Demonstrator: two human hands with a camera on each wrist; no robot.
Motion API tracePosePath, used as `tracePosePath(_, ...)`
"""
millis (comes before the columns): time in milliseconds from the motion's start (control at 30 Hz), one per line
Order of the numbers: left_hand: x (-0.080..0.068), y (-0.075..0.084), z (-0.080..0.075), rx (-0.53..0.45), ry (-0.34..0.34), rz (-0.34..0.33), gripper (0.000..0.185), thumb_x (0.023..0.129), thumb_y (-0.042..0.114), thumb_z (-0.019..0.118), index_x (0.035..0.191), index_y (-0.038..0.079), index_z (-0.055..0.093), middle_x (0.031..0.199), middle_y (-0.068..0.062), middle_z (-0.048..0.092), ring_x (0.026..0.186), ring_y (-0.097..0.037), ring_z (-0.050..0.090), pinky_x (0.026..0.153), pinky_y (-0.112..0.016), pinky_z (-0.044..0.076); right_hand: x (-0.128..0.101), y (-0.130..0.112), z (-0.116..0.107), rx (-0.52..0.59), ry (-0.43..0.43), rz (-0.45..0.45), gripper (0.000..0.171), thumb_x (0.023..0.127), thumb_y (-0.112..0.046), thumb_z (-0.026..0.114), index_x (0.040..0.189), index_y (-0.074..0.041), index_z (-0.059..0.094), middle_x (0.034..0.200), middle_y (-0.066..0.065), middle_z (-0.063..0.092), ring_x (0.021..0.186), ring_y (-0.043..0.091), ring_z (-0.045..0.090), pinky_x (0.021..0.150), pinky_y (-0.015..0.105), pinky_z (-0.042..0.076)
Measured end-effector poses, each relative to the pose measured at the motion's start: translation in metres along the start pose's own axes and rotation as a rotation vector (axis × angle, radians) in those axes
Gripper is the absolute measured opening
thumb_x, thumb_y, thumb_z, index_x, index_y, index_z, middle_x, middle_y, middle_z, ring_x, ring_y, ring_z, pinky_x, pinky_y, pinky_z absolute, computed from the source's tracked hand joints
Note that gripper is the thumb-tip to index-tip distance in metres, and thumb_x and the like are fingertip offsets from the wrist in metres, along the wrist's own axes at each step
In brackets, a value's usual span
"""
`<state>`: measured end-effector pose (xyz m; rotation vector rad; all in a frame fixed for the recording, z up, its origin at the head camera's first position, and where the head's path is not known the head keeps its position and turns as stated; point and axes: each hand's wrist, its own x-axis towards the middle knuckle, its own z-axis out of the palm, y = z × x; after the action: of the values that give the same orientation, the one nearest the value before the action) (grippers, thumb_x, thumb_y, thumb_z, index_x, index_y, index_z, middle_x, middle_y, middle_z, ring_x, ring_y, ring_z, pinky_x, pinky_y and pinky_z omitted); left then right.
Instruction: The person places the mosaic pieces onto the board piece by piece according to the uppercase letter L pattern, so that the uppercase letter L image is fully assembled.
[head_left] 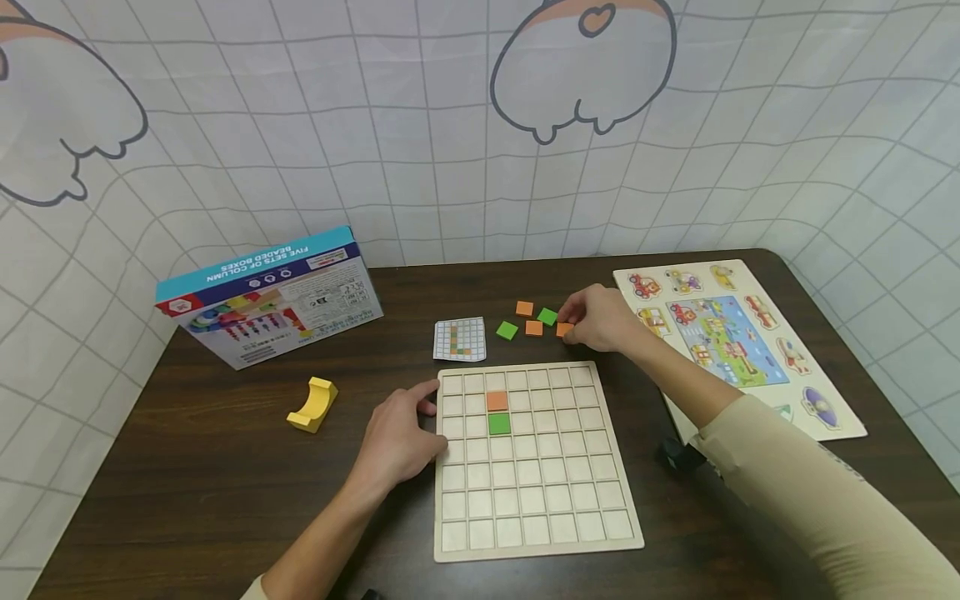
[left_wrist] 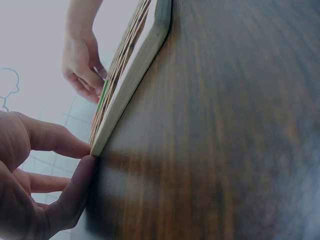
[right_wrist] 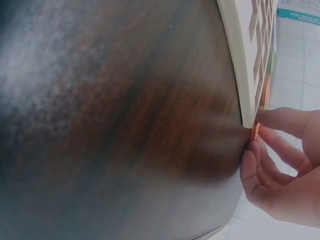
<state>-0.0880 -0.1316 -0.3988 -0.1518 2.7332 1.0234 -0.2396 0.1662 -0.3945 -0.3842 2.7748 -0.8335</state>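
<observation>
Two hands: left hand (head_left: 397, 437) flat, bracing board (head_left: 536, 533); right hand (head_left: 600, 319) pinching orange tile (head_left: 564, 330).
Advice: lift straight (spare neighbours), keep board steady.

The table (head_left: 187, 467) was dark brown wood. On it lay a grid board (head_left: 536, 492), loose tiles (head_left: 533, 327), a small card (head_left: 460, 339), a yellow block (head_left: 312, 404), a box (head_left: 270, 296) and a puzzle (head_left: 738, 342).

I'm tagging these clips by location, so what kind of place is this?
Probably a staged tabletop play or recording corner: a dark wooden table backed by a cartoon-printed grid cloth, with a wooden grid board, a vehicle peg puzzle and a toy box.
</observation>
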Motion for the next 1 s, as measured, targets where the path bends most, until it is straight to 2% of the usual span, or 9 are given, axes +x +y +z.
tracePosePath(300,0.0005,0.0003,0.0001,-0.001,-0.003,0.0,0.077,0.07,0.001,0.075,0.146,0.01,0.061,0.108,-0.006,0.066,0.096,-0.027,0.055,0.08,-0.037,0.043,-0.0005,-0.0037,0.0004,-0.036,0.008,0.0,0.019,0.084,-0.007,0.08,0.102,-0.006,0.078,0.095,0.01,0.072,0.091,0.027,0.064,0.082,0.043,0.053)
tracePosePath(1000,0.0,0.0001,-0.0004,-0.004,-0.002,0.003,0.078,0.07,0.0,0.075,0.146,0.01,0.06,0.108,-0.007,0.065,0.097,-0.028,0.056,0.08,-0.037,0.043,-0.0014,-0.0036,-0.003,-0.04,0.023,-0.014,0.02,0.082,-0.007,0.081,0.102,-0.005,0.079,0.096,0.01,0.073,0.092,0.027,0.066,0.083,0.044,0.053)
